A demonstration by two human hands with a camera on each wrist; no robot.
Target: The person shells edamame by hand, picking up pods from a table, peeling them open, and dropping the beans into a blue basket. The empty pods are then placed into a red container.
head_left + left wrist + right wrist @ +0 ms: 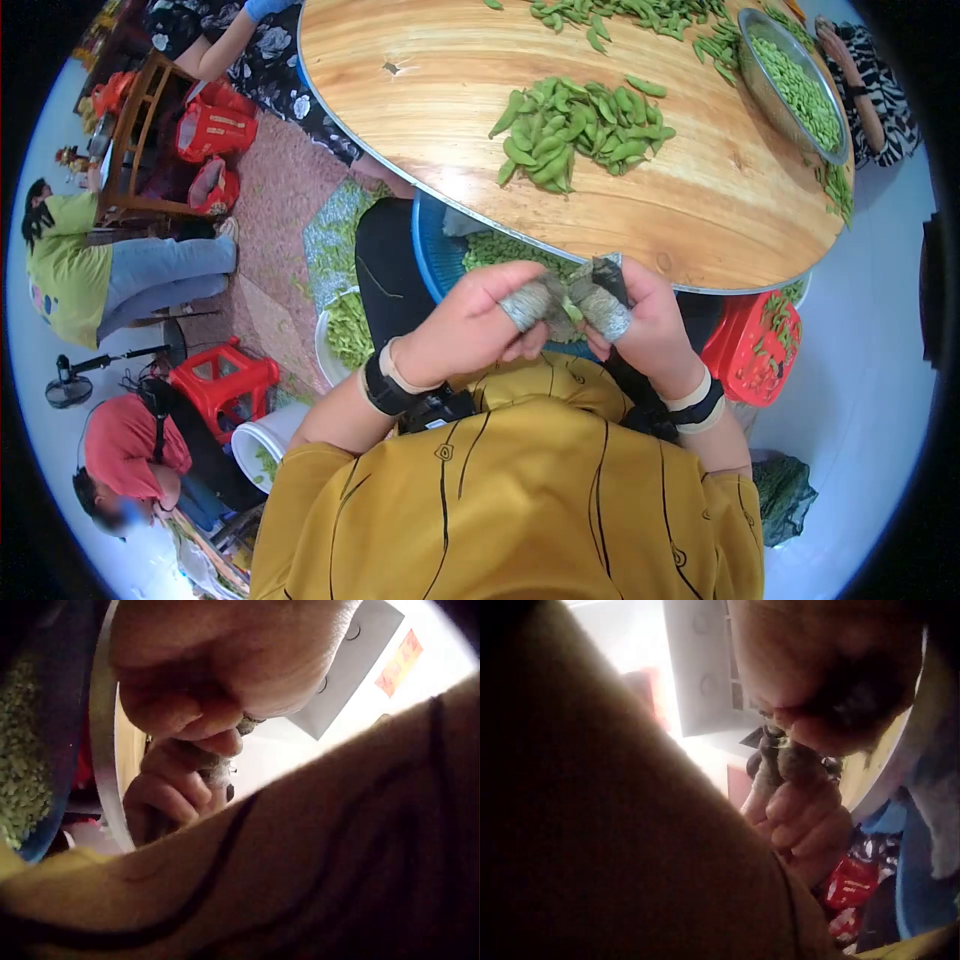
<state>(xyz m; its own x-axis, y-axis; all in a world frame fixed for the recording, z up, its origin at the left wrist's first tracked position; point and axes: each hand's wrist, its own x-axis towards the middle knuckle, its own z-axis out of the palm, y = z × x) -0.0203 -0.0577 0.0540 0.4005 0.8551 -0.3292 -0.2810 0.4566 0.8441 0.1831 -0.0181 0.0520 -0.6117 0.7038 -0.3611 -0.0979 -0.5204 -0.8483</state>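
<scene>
A green soybean pod (571,309) is pinched between my two hands, over the blue basin at the table's near edge. My left hand (478,318) grips it from the left, its thumb wrapped in grey tape. From the other side my right hand (652,325) holds it, with similar tape and a dark wrap on its digits. Fingers cover most of the pod. Both hands show with curled fingers in the wrist views, the left hand (217,667) large in its own. Shelled green beans (500,250) fill the blue basin (427,240) below. A pile of whole pods (580,130) lies on the table ahead.
The wooden table (400,110) curves in front of me. On its right stands a metal bowl (800,95) of shelled beans. A red basket (750,350) with pods is at right; a white bucket (270,440) and a red stool (222,385) are at left. Other people sit or stand around.
</scene>
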